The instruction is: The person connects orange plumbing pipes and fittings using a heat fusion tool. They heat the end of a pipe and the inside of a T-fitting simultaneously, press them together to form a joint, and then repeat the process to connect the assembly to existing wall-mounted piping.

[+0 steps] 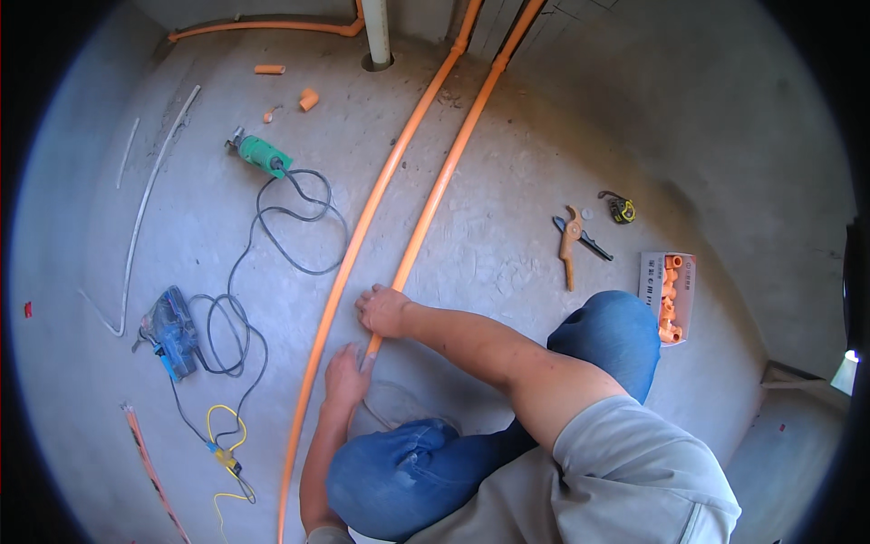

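Note:
Two long orange pipes run side by side from the wall at the top down toward me. Over the lower part of the right orange pipe (439,188), my right hand (382,311) is closed, its fingers curled around toward the left. Just below it, at that pipe's near end, my left hand (345,375) is closed with the thumb against the end; whatever lies between its fingers is hidden. The left orange pipe (337,295) passes close to the fingers of both hands and continues past them to the bottom edge.
Left lie a green power tool (265,156), a blue tool (176,334), cords and a yellow connector (225,456). Right are a pipe cutter (570,243), a tape measure (622,209) and a box (650,283) of orange fittings (669,299). A white pipe (377,32) stands at the back.

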A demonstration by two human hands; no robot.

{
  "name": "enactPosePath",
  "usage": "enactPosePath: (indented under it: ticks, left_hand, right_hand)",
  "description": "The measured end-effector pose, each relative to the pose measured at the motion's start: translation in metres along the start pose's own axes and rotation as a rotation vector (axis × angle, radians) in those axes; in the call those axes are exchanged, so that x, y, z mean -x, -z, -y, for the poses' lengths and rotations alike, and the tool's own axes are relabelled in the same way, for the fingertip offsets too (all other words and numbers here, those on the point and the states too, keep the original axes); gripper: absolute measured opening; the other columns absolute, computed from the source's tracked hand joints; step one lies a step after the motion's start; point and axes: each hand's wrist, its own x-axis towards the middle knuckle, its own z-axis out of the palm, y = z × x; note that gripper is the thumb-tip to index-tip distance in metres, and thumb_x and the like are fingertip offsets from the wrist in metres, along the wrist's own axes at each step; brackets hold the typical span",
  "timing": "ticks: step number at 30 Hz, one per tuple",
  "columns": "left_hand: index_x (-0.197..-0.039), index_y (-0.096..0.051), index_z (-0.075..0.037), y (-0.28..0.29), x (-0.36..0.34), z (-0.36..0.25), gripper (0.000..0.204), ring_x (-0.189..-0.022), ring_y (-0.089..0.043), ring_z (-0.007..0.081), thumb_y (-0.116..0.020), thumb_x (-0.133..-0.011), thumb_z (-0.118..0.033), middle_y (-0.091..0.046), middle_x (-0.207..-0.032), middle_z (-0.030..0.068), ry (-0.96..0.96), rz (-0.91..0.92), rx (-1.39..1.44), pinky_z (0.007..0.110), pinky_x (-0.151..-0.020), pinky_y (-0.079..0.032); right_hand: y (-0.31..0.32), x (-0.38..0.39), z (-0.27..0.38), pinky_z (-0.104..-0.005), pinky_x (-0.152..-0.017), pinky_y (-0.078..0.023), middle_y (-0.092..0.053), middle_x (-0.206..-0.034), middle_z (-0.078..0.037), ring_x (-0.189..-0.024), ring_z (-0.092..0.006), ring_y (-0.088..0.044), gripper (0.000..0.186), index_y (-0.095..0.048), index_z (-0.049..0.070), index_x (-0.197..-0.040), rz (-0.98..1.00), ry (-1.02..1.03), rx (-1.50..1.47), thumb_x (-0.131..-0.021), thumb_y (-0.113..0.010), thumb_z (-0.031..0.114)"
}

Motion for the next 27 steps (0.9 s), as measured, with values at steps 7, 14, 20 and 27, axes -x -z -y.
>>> enactPosePath:
  ticks: [7, 14, 20, 27]
  left_hand:
    - [-0.1, -0.071, -0.003, 0.173, 0.108, -0.141, 0.019, -0.099, -0.068, 0.0288, -0.069, -0.085, -0.015, -0.071, -0.104, 0.0156, -0.155, -0.174, 0.729, 0.04, -0.091, -0.051]
    - [-0.092, -0.07, -0.005, 0.201, 0.166, -0.194, 0.024, -0.105, -0.063, 0.037, -0.077, -0.075, -0.02, -0.069, -0.109, 0.016, -0.137, -0.012, 0.201, 0.046, -0.092, -0.05]
    - [-0.105, -0.069, -0.006, 0.21, 0.246, -0.209, 0.033, -0.115, -0.059, 0.0362, -0.069, -0.086, -0.032, -0.066, -0.121, 0.0173, 0.152, 0.106, 0.063, 0.05, -0.095, -0.049]
    - [-0.132, -0.057, -0.009, 0.247, 0.416, -0.313, 0.05, -0.13, -0.051, 0.0404, -0.062, -0.092, -0.04, -0.054, -0.141, 0.0179, 0.131, 0.345, -0.23, 0.054, -0.104, -0.045]
  right_hand:
    - [0.055, 0.009, -0.001, -0.0428, -0.09, -0.053, -0.065, -0.122, -0.016, -0.111, -0.0306, -0.065, 0.028, -0.068, 0.005, -0.112, 0.157, -0.072, -0.343, -0.088, -0.055, 0.008]
    - [0.155, 0.113, 0.069, -0.0453, -0.094, -0.054, -0.064, -0.123, -0.019, -0.115, -0.0343, -0.064, 0.034, -0.061, 0.003, -0.117, -0.034, -0.268, -0.489, -0.083, -0.055, 0.004]
    - [0.228, 0.344, 0.089, -0.0441, -0.1, -0.051, -0.069, -0.126, -0.014, -0.115, -0.0312, -0.066, 0.036, -0.072, 0.008, -0.117, 0.82, -0.566, -0.157, -0.091, -0.057, 0.028]
    - [0.402, 0.452, 0.212, -0.0448, -0.096, -0.052, -0.072, -0.111, -0.021, -0.108, -0.0391, -0.066, 0.042, -0.075, 0.007, -0.108, 0.805, -0.624, -0.476, -0.088, -0.061, 0.041]
